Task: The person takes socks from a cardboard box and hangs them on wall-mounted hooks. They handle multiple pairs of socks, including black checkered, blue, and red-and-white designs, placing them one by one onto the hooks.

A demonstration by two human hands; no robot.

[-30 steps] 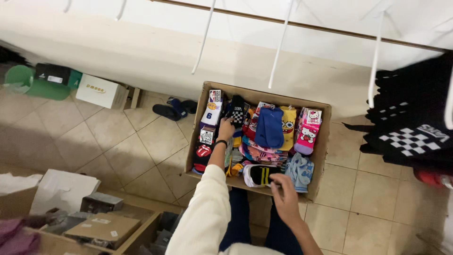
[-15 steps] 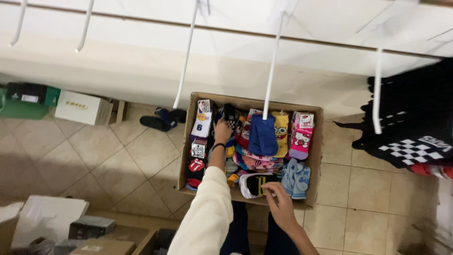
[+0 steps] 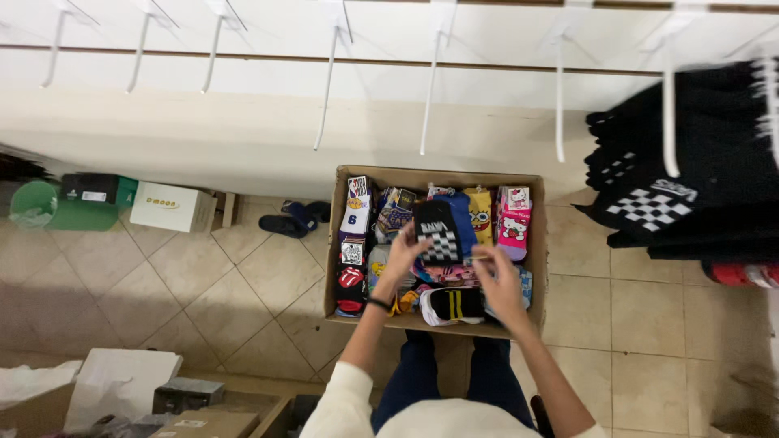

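A cardboard box [image 3: 535, 243] full of bright packaged socks stands on the tiled floor below the wall. My left hand [image 3: 403, 258] grips a black sock pair with a checkered band [image 3: 439, 231], lifted above the other socks. My right hand [image 3: 497, 276] is beside it, fingers pinched at the lower right edge of the same pair. A pink cartoon sock pair [image 3: 514, 221] and a yellow one [image 3: 480, 212] lie at the box's far right. A black pair with yellow stripes [image 3: 454, 304] lies near the box's front edge.
White hooks [image 3: 325, 89] stick out from the slat wall above the box. Black checkered socks [image 3: 665, 203] hang on hooks at the right. A white box [image 3: 172, 207], a green bin [image 3: 40, 207] and dark sandals [image 3: 292, 219] sit along the wall. Cardboard boxes [image 3: 203, 418] lie at lower left.
My left hand has pulled back from the box's far side holding the black checkered pair. My right hand has risen from the box's front edge to meet that pair. The view shifted.
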